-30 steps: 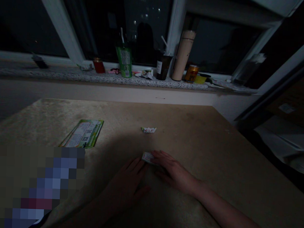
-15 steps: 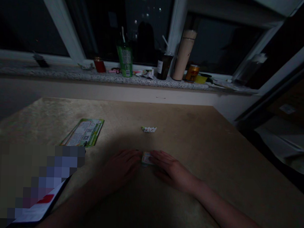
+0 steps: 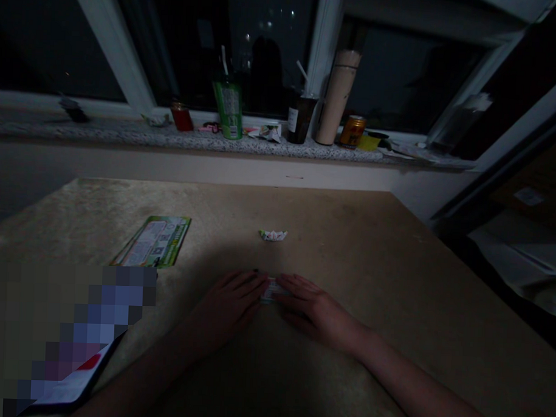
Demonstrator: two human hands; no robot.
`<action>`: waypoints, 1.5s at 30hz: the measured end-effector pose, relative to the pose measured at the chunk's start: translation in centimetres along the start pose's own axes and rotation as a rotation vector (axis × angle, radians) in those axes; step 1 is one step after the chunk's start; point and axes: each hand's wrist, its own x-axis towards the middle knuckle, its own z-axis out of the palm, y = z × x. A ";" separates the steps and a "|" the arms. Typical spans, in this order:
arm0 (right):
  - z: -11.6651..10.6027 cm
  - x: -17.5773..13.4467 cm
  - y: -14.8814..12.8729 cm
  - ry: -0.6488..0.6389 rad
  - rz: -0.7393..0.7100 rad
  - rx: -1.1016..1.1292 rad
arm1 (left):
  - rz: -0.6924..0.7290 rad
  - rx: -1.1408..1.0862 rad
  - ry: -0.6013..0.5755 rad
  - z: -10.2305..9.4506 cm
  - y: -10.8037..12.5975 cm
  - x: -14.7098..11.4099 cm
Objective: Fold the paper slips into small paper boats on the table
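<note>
A small folded piece of printed paper (image 3: 270,291) lies on the table between my two hands, its ends covered by fingers. My left hand (image 3: 231,301) is laid out flat, fingertips on the paper's left end. From the other side my right hand (image 3: 304,300) rests its outstretched fingers over the right end. Neither hand is curled round the paper; both thumbs are hard to make out in the dim light. Beyond them sits a little folded paper boat (image 3: 273,236), white with coloured print, touched by neither hand.
Green printed sheets (image 3: 162,241) lie to the left, with a partly blurred-out flat device (image 3: 66,389) nearer me. Along the granite windowsill (image 3: 257,147) stand a green cup (image 3: 230,109), a dark drink cup (image 3: 300,119), a pink flask (image 3: 339,101) and an orange can (image 3: 352,132).
My left hand has slid right, and its fingertips now cover the left end of the folded paper. My right hand has stayed nearly still, with the paper still under its fingers.
</note>
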 end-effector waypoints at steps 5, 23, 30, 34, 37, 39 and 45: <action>0.3 -0.2 0.2 -0.017 -0.028 -0.082 | 0.019 0.035 -0.010 0.3 -0.1 0.0; -0.1 -0.1 -0.7 -0.070 -0.066 -0.163 | 0.043 0.002 -0.105 -0.3 0.4 -1.1; -0.2 -0.3 -1.1 -0.105 -0.034 -0.162 | 0.069 -0.013 -0.129 -0.9 0.4 -1.0; -0.2 -0.3 -1.0 -0.111 -0.040 -0.159 | 0.072 -0.008 -0.109 -0.9 0.3 -1.0; -0.1 -0.3 -0.9 -0.095 -0.050 -0.145 | 0.074 -0.018 -0.098 -0.8 0.3 -1.0; -0.1 -0.4 -0.9 -0.094 -0.045 -0.137 | 0.066 -0.028 -0.099 -0.7 0.3 -1.0; -0.4 -0.5 -0.9 -0.106 -0.025 -0.096 | 0.047 -0.039 -0.116 -0.8 0.7 -1.0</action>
